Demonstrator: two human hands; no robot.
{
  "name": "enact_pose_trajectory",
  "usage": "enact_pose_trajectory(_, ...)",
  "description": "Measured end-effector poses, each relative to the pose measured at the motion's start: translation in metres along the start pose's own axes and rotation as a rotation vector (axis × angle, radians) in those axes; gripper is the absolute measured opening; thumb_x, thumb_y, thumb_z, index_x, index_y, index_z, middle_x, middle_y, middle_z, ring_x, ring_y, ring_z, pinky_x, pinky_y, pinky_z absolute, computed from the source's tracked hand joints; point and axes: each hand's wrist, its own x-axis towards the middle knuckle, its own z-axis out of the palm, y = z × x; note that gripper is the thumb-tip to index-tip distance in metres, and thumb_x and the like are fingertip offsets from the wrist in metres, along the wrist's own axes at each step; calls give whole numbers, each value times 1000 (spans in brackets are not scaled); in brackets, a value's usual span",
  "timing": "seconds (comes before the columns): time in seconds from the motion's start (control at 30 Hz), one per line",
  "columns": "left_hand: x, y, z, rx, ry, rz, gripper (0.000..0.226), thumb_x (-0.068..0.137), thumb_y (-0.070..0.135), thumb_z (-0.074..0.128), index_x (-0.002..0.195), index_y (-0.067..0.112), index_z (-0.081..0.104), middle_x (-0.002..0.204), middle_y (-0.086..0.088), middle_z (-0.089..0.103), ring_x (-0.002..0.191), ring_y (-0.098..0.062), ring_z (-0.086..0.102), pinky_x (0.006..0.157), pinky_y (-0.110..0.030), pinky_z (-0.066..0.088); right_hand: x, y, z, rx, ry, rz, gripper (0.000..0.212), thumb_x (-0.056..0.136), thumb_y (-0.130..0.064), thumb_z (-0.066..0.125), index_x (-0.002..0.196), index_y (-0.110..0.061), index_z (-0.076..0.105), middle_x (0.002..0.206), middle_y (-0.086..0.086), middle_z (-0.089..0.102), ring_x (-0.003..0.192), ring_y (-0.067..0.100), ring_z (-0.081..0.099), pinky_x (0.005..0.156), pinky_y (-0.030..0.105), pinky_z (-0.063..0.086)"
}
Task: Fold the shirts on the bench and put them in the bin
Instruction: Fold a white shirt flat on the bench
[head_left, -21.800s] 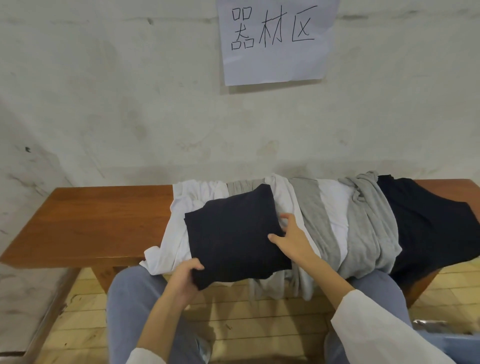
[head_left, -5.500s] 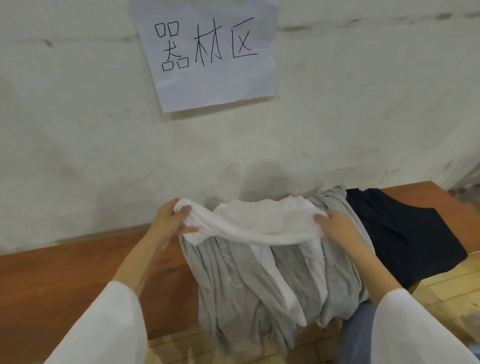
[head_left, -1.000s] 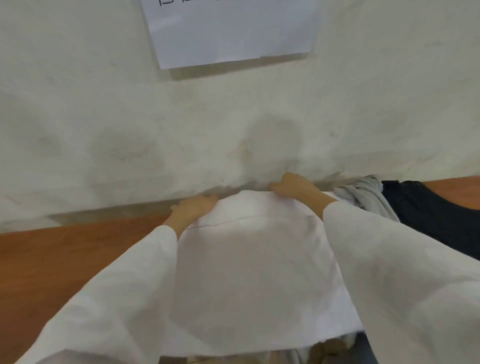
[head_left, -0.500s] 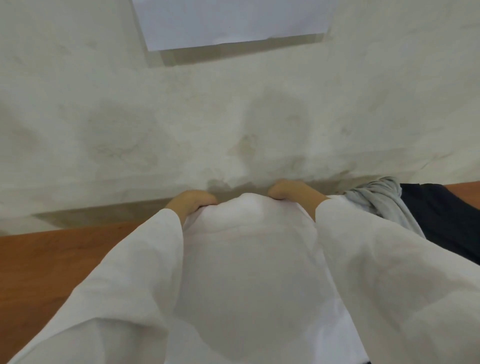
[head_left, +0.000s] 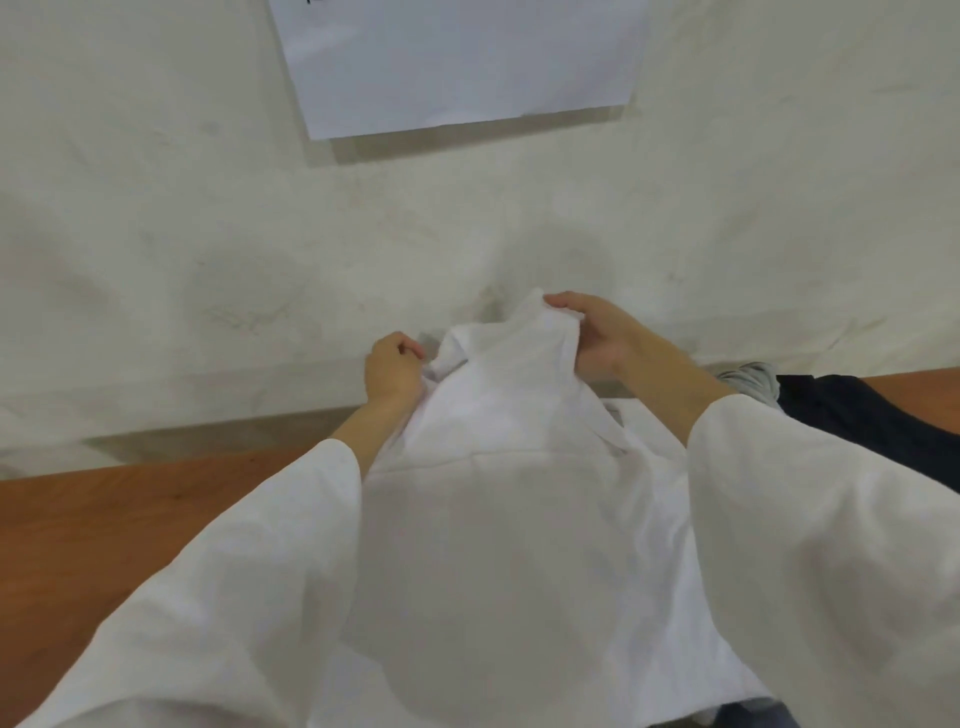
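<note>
Along pale wall, brown bench; left hand, right hand fingers pinching white shirt; paper sheet above.

The white shirt is seen as thin, matt cloth. At 8 o'clock the table is shown in smooth, faintly glossy wood. At 12 o'clock a smooth paper sheet is fixed on the rough, matt plastered wall.

Your left hand and right hand grip the far edge of the white shirt at twelve o'clock; a grey shirt and dark shirt lie at three o'clock.
</note>
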Motion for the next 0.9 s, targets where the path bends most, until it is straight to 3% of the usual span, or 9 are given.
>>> enact_pose_trajectory(0.13, -13, 24, -5, -34, -263, 14, 18, 92, 10, 50, 100, 6, 65, 107, -13, 62, 97, -27, 58, 78, -27, 42, -23, -5, 26, -243, -122, -40, 18, 81, -16, 62, 96, -6, 65, 84, 9, 70, 76, 22, 68, 73, 33, 57)
enact_pose_trajectory(0.23, -23, 44, -4, -353, -609, -311, 60, 93, 57, 41, 102, 3, 66, 104, -12, 67, 95, -28, 63, 89, -31, 48, -41, -7, 40, -342, -234, -103, 19, 81, -19, 60, 96, -9, 64, 87, 6, 69, 80, 20, 67, 80, 34, 52)
enact_pose_trajectory(0.27, -24, 47, -3, -476, -656, -377, 68, 90, 65, 38, 103, 4, 64, 102, -12, 66, 91, -30, 63, 88, -34, 49, -46, -9, 42, -321, -275, -125, 18, 81, -20, 59, 96, -10, 63, 90, 5, 67, 81, 20, 66, 81, 34, 52)
enact_pose_trajectory(0.33, -27, 57, -9, -637, -688, -458, 56, 95, 59, 35, 99, 9, 58, 85, -11, 61, 73, -25, 57, 71, -33, 46, -56, -15, 45, -238, -353, -155, 16, 83, -18, 58, 98, -13, 61, 90, 3, 63, 80, 19, 65, 75, 31, 53)
enact_pose_trajectory(0.43, -29, 75, -25, -863, -651, -525, 18, 95, 27, 50, 87, 11, 54, 74, -3, 53, 65, -18, 50, 62, -27, 40, -70, -23, 46, -324, -279, -248, 20, 92, -9, 51, 109, -17, 59, 88, -1, 66, 77, 13, 65, 64, 25, 53)
enact_pose_trajectory(0.57, -15, 100, -61, -1080, -523, -454, 17, 91, 11, 54, 74, 14, 54, 63, -1, 59, 55, -14, 56, 52, -22, 42, -78, -31, 38, -602, 116, -473, 42, 85, -9, 68, 125, -12, 57, 114, 5, 65, 101, 21, 64, 78, 28, 53)
enact_pose_trajectory(0.73, -22, 143, -117, -587, -225, -88, 14, 86, 4, 63, 79, 16, 60, 73, -4, 56, 60, -16, 51, 52, -24, 41, -103, -33, 40, -764, 355, -742, 14, 79, -1, 68, 83, -13, 62, 80, -1, 61, 83, 18, 58, 70, 23, 48)
enact_pose_trajectory(0.83, -48, 156, -140, -366, -205, 11, 17, 85, 4, 63, 74, 16, 57, 68, -4, 53, 53, -15, 46, 42, -15, 34, -119, -24, 45, -972, 519, -864, 11, 84, -8, 63, 90, -12, 70, 85, -1, 65, 79, 14, 57, 60, 13, 40)
enact_pose_trajectory(0.9, -75, 155, -151, -327, -168, 57, 10, 85, 6, 63, 77, 12, 62, 68, -4, 57, 56, -14, 52, 39, -11, 36, -133, -11, 45, -1029, 551, -918, 16, 86, -11, 62, 98, -13, 73, 94, 1, 68, 83, 15, 59, 64, 13, 40)
